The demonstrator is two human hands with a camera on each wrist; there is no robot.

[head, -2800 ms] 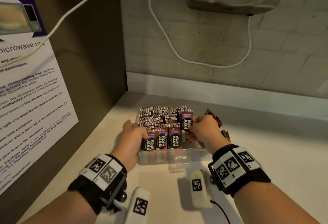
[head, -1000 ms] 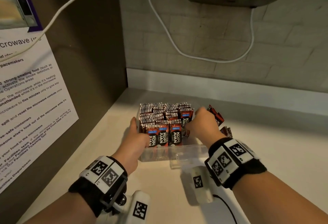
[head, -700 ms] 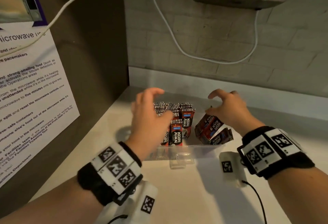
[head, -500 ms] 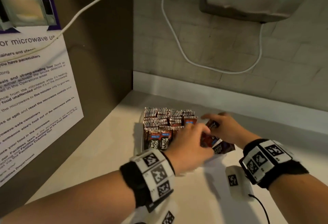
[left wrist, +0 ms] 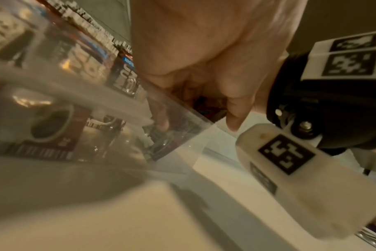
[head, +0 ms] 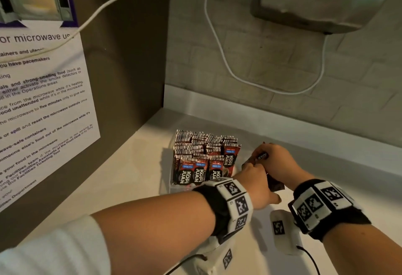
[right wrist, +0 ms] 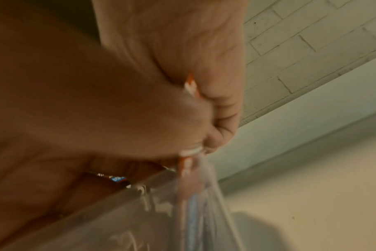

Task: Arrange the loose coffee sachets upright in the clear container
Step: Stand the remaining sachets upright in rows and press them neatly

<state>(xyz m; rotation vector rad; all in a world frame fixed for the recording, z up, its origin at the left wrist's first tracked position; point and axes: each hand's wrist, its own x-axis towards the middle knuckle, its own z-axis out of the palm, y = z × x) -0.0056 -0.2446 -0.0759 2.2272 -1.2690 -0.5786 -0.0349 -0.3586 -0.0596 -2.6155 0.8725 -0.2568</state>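
Sachets (head: pixel 201 157) fill the left and centre of the clear container (left wrist: pixel 172 108), standing upright in packed rows, tops level, labels facing six o'clock. That portion of the task appears done. The remainder lies at the three o'clock end of the container, where a few loose sachets (head: pixel 260 157) sit tilted and unsorted under both hands.

The right hand (head: pixel 276 161) is curled, its thumb and fingers pinching a small bundle of these sachets; the right wrist view shows their edges clamped in the fist above the container wall. The left hand (head: pixel 256 185) reaches across to the same end, fingers bent down among the sachets; whether it grips one cannot be told.

Judgement: mostly complete. The held bundle needs squaring and seating upright beside the standing rows; a loose gap there could let them lean.
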